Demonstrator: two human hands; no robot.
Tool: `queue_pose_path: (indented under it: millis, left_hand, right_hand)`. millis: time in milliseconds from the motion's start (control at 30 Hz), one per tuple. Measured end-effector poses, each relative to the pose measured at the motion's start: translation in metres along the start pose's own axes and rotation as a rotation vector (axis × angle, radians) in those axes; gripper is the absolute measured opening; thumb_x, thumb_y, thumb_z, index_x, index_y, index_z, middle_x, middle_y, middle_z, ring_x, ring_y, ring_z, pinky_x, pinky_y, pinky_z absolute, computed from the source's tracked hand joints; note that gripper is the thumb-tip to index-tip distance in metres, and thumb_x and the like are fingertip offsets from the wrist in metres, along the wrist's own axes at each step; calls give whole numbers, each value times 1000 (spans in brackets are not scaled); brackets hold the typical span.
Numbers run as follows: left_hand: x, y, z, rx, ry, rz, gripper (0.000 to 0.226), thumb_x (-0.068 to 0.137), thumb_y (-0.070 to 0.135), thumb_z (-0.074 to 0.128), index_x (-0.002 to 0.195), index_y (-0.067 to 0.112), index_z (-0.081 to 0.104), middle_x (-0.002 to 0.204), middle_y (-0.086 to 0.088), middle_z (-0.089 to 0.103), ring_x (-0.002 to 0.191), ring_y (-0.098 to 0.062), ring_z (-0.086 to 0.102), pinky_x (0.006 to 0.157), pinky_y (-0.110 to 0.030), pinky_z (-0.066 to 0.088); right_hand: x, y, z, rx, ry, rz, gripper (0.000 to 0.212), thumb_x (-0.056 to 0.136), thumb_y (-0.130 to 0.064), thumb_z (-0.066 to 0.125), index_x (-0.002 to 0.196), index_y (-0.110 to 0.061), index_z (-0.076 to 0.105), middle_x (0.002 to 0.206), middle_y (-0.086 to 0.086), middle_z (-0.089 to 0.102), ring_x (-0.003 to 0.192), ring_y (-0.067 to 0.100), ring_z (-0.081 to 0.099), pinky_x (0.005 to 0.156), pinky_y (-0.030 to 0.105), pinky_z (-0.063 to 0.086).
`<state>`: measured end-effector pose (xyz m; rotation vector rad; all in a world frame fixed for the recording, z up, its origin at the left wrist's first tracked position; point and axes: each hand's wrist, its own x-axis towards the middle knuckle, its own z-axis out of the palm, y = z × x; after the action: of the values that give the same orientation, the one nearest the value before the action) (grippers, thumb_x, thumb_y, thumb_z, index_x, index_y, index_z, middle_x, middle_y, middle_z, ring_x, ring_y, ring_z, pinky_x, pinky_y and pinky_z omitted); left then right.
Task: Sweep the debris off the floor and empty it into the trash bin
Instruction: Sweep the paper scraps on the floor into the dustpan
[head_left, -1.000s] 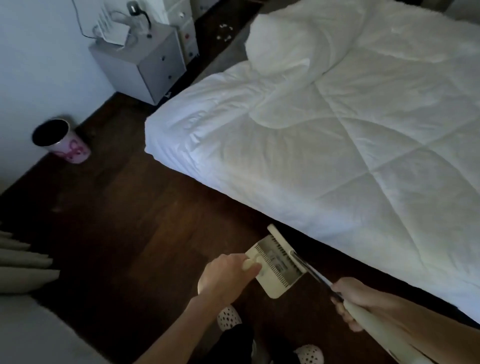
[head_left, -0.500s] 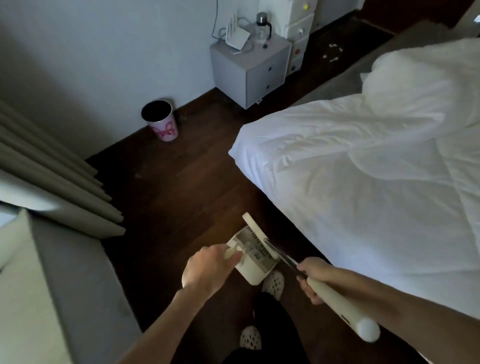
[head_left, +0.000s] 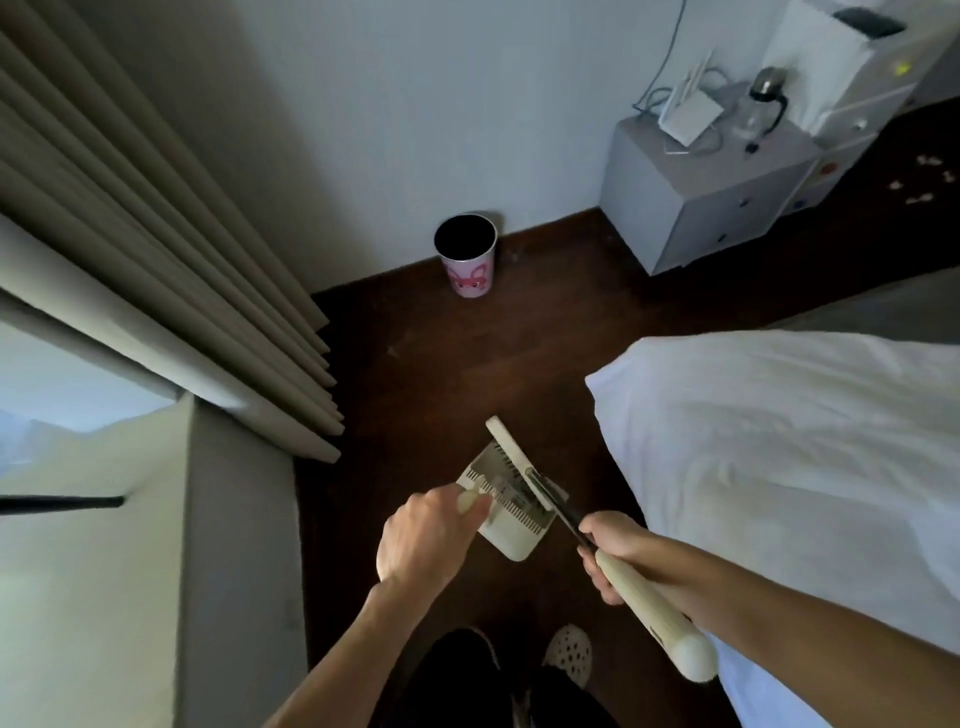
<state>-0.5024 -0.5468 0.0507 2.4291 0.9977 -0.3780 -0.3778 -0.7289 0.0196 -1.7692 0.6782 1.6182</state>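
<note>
From the head view, the person stands on the dark wooden floor (head_left: 467, 364) between a white bed (head_left: 779, 441) on their right and a pale ledge below grey curtains (head_left: 156, 234) on their left. Their left hand (head_left: 423, 535) is curled round the short cream handle of a dustpan (head_left: 511, 512), held out in front at about waist height, well above the floor. The pan is cream with a ribbed, comb-like inner face, tilted so its open side faces up and away. Whether any debris lies in it is too dim to tell.

The right hand (head_left: 605, 553) is wrapped round the broom (head_left: 644, 603), gripping where the thick cream grip meets a thin dark shaft. The rounded end of the grip points back past the person's right forearm; the shaft runs forward across the dustpan, and the long cream broom head rests against the pan's far edge.

The trash bin (head_left: 467, 257), a small pink one with a cartoon print and a dark open mouth, stands upright on the floor against the white wall, well ahead of the hands. To its right sits a grey nightstand (head_left: 711, 208) with a white router and a bottle on top. White spotted slippers (head_left: 569, 652) show below the arms.
</note>
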Motion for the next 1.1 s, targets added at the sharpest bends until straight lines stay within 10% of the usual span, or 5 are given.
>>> queue_pose_path:
  millis: [600,933,1100]
  left_hand:
    - [313,95,-120,102,-124,193,51,95,71,37,90,30,67,76,9,67,70,-7,64,67,-30,55]
    - [449,237,-125,183,-184,379,53,95,72,39,87,29,69,71,8,67,64,-6,64,58,-26,46]
    - [493,319,-126,225,-240,472,47,97,67,44,89,28,71,76,6,70,68,-8,65,62,-27,47]
  right_hand:
    - [29,-314,-51,329,61,-102,32,100,-22,32,77,-10,52,61,3,49,44,14,43,42,18,38]
    - [64,-422,-167,643,149,-117,26,101,-16,34,78,-9,45,49,9,44,22,15,39,31,14,37]
    - [73,-464,-231,587,237,-75,27,98,-13,42,75,-2,53,69,12,49,50,21,47,42,27,39]
